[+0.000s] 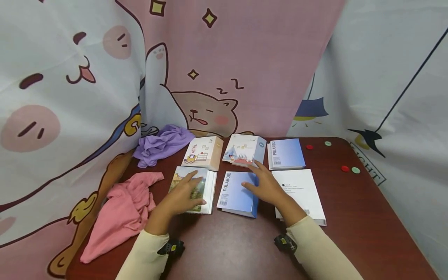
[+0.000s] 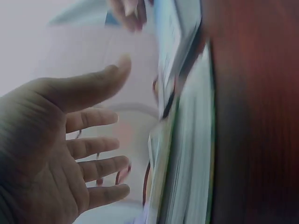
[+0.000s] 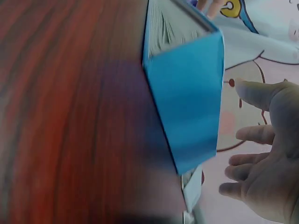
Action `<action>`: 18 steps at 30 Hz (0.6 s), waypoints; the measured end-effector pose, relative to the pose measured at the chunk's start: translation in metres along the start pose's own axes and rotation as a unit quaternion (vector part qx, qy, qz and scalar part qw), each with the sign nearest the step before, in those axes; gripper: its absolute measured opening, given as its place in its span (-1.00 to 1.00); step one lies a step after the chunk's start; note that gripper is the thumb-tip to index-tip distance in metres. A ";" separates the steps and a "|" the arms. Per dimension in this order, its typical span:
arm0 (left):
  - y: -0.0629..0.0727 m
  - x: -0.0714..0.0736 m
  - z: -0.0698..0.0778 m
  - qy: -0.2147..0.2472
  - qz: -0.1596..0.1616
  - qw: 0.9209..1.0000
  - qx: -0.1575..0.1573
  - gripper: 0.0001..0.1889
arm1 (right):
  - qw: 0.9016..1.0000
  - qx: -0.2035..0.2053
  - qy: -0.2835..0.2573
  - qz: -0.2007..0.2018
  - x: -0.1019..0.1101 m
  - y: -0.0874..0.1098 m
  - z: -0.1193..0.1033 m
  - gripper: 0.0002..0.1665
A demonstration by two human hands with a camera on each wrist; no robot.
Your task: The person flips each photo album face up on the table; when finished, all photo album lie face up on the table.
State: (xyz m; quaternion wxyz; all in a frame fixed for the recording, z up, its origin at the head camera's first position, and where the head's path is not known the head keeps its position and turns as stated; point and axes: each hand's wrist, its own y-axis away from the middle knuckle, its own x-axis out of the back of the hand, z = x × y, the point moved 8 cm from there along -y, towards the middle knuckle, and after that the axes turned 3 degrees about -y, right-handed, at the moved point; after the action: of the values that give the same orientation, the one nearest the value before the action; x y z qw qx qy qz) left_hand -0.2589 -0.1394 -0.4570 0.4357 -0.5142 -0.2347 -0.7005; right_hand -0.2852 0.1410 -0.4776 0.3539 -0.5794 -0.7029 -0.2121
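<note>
My left hand (image 1: 182, 197) hovers with spread fingers over a book with a landscape cover (image 1: 200, 181), whose page edges (image 2: 187, 154) show in the left wrist view. My right hand (image 1: 265, 184) is held over the right side of a blue POLAROID album (image 1: 236, 193), fingers extended and holding nothing. That album's blue spine (image 3: 187, 105) faces the right wrist camera, with the hand just above it. Behind them stand a white box-like album with a cream spine (image 1: 200, 152), another with a blue spine (image 1: 241, 149) and a second blue POLAROID album (image 1: 287, 153).
A white book (image 1: 301, 194) lies at the right of the front row. Purple cloth (image 1: 162, 144) and pink cloth (image 1: 126, 208) are bunched along the left edge. Red discs (image 1: 344, 168) and green discs (image 1: 355, 170) lie at the back right. Printed curtains (image 1: 266, 70) enclose the dark red table (image 1: 367, 217).
</note>
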 end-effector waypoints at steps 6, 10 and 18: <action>-0.024 -0.029 0.043 0.026 -0.059 0.997 -0.042 -0.14 | 0.999 -0.013 -0.001 -0.034 0.003 0.005 0.019 0.00; -0.035 -0.045 0.064 0.039 -0.080 0.994 -0.064 -0.15 | 0.998 -0.008 0.015 -0.055 0.003 0.009 0.031 -0.01; -0.050 -0.059 0.082 0.011 -0.073 0.991 -0.112 -0.13 | 0.999 0.015 0.004 -0.046 0.007 0.007 0.040 -0.06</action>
State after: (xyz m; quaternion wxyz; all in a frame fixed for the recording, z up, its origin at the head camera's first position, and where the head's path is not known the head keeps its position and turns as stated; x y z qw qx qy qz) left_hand -0.2540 -0.0284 -0.4763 0.3256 -0.5333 -0.1869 -0.7580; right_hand -0.2891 0.1759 -0.4994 0.3556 -0.5403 -0.7303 -0.2197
